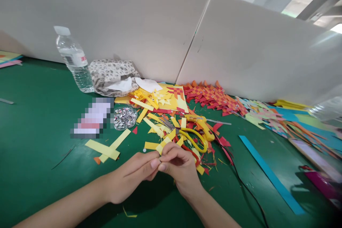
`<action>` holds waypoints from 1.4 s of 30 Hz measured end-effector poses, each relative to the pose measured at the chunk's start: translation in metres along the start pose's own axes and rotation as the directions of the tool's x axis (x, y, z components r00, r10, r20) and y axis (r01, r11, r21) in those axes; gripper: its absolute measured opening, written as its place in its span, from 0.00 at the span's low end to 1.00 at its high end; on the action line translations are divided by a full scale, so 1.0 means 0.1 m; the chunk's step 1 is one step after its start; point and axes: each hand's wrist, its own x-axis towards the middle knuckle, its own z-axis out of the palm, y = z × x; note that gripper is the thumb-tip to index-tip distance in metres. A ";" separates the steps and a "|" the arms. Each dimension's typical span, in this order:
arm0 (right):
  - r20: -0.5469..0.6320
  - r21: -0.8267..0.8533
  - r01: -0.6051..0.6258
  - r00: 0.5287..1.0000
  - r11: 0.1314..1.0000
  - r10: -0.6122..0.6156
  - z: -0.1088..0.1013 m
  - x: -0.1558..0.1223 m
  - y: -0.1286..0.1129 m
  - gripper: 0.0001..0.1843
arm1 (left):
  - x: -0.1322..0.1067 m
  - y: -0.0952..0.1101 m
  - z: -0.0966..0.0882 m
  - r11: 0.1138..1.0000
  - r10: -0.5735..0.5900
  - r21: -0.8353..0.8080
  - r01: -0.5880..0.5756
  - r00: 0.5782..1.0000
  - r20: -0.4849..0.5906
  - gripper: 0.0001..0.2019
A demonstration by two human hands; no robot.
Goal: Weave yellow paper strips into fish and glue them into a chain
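My left hand [132, 172] and my right hand [181, 169] meet above the front of the table, thumbs and fingers pinched together at the tips. Something tiny and dark shows between them, too small to name. Just beyond lie scissors [196, 142] with yellow handles and a yellow glue gun [205, 126] with a black cord. Yellow paper strips [152, 146] and red scraps are scattered around the tools. Left of these sits a clear container of googly eyes [125, 117]. Two crossed pale yellow strips [107, 149] rest near my left wrist.
A water bottle [76, 62] stands by a patterned cloth pouch [114, 74] along the white partition [120, 17]. A phone [93, 115] lies left. Woven red-orange paper fish [213, 96] pile at the back; a blue strip [269, 171] and coloured paper [294, 117] are on the right.
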 end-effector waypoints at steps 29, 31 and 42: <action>0.000 -0.009 0.016 1.000 1.000 -0.016 0.02 -0.01 -0.01 0.09 | -0.01 0.00 0.02 1.000 0.008 0.030 -0.007 1.000 -0.016 0.17; -0.012 -0.027 0.018 1.000 0.999 -0.019 0.02 -0.01 -0.02 0.08 | -0.01 0.00 0.01 1.000 0.003 0.024 -0.003 1.000 -0.013 0.17; -0.017 -0.125 0.052 0.998 0.991 -0.054 0.00 0.00 -0.02 0.09 | 0.00 0.03 0.00 0.999 0.005 0.043 -0.005 1.000 0.003 0.17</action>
